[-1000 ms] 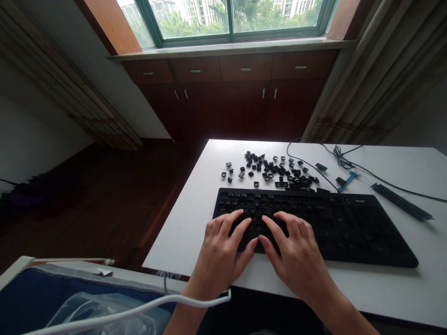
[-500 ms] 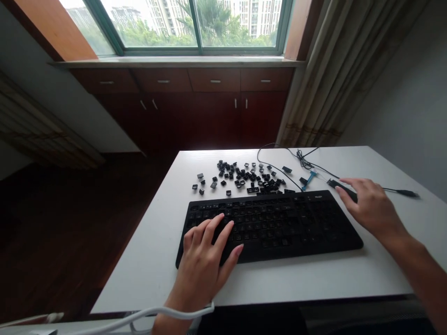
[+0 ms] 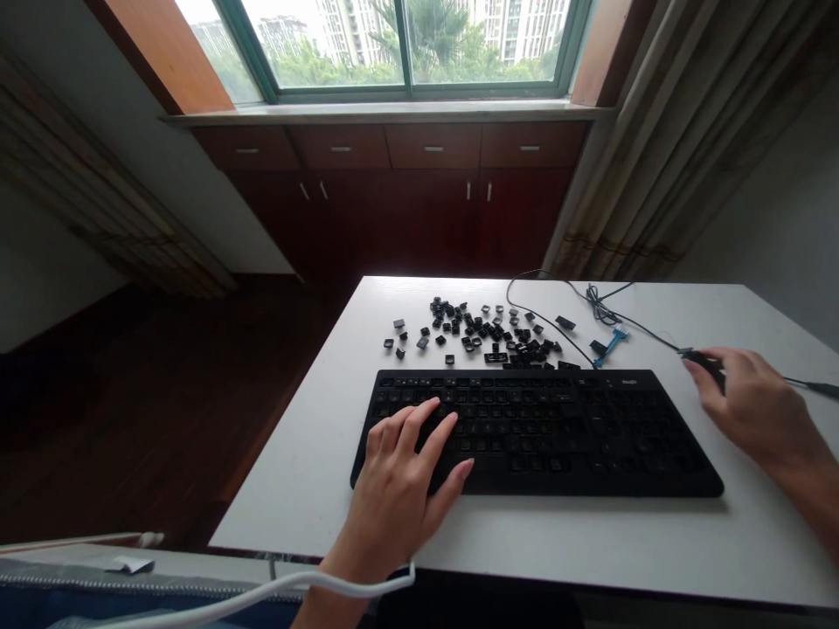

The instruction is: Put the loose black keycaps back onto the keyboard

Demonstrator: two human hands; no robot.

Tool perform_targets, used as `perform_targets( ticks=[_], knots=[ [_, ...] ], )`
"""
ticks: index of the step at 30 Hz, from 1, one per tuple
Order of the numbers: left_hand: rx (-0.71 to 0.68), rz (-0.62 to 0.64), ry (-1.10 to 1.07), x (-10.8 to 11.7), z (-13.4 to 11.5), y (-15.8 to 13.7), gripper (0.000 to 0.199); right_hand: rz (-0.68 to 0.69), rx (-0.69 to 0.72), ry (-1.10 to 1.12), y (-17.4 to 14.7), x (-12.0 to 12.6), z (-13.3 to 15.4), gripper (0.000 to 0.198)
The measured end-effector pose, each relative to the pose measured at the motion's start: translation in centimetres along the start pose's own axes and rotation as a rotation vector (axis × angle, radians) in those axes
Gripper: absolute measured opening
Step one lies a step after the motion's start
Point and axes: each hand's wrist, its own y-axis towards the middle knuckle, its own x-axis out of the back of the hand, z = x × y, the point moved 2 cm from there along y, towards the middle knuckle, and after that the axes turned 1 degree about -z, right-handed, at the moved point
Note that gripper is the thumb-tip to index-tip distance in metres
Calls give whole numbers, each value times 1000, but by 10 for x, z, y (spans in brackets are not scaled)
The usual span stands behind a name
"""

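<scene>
Many keycaps [image 3: 486, 329] lie loose beyond the keyboard [image 3: 537, 428], so much of it appears stripped, though it is too dark to tell how many keycaps are left on. The left hand [image 3: 398, 480] rests on the keyboard's left part, fingers spread wide; off its right end, the right hand [image 3: 753, 406] has its fingers closed round a dark tool [image 3: 709, 367].

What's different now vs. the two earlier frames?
Right hand left the keyboard, went right to the long black tool and now grips it; the tool has shifted a little right, away from the keyboard. Whether it is lifted, I can't tell. Unchanged: left hand on the keyboard, loose keycaps beyond it.
</scene>
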Motion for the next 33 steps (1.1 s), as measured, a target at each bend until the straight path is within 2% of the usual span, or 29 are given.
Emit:
perform_targets(
  ticks=[4,7,10,14,18,23,26,28,31,33],
  knots=[
    [6,-7,-13,0,-1,0,47,-35,-82,-34,0,27,5,45],
    [15,1,-25,0,0,0,48,-63,-128,27,2,48,19,50],
    [23,6,-35,0,-1,0,48,-137,-134,176,3,66,50,49],
    [35,-5,-54,0,-1,0,47,-40,-37,319,10,82,99,52],
    [38,-12,-72,1,-1,0,47,88,148,455,19,85,141,45],
    [39,-17,-95,1,0,-1,47,329,392,692,19,74,184,40],
    [42,-22,-101,1,1,-2,48,368,492,731,17,73,200,37],
    [43,-20,-106,1,1,-2,48,368,482,711,18,74,204,36],
    [44,-22,-124,2,1,-2,48,368,371,677,18,78,202,39],
    [32,-52,-158,5,0,-2,48,343,343,644,15,83,202,38]
  ],
)
